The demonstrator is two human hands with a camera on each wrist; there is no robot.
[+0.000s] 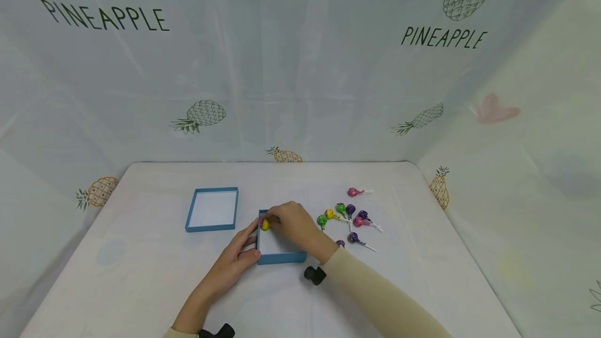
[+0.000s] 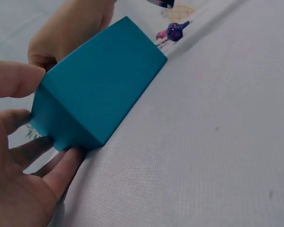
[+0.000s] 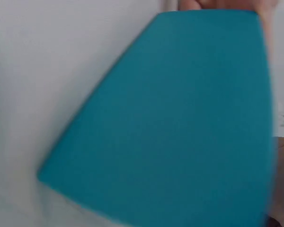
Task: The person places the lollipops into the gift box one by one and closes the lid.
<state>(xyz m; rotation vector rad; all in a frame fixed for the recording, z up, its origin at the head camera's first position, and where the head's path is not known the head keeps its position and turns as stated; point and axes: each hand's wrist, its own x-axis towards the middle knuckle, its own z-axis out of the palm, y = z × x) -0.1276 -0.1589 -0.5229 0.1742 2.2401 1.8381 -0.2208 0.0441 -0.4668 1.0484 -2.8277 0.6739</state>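
A shallow blue box [image 1: 281, 258] with a white inside sits on the table. My left hand [image 1: 233, 258] steadies its left wall, fingers extended along it and thumb by the near corner; in the left wrist view those fingertips press the blue side. Reaching over the box, my right hand [image 1: 296, 224] has curled fingers at a yellow lollipop [image 1: 265, 224] near the far left corner inside. It pinches the lollipop, whose stick is hidden by the hand. In the right wrist view the box's outer wall [image 3: 165, 118] covers most of the frame.
A matching blue lid or tray [image 1: 210, 227] lies to the left behind the box. Right of the box are scattered several lollipops: green [image 1: 321, 220], yellow [image 1: 330, 214], purple [image 1: 353, 237] and pink [image 1: 353, 192]. A printed cloth [image 1: 300, 67] hangs behind the table.
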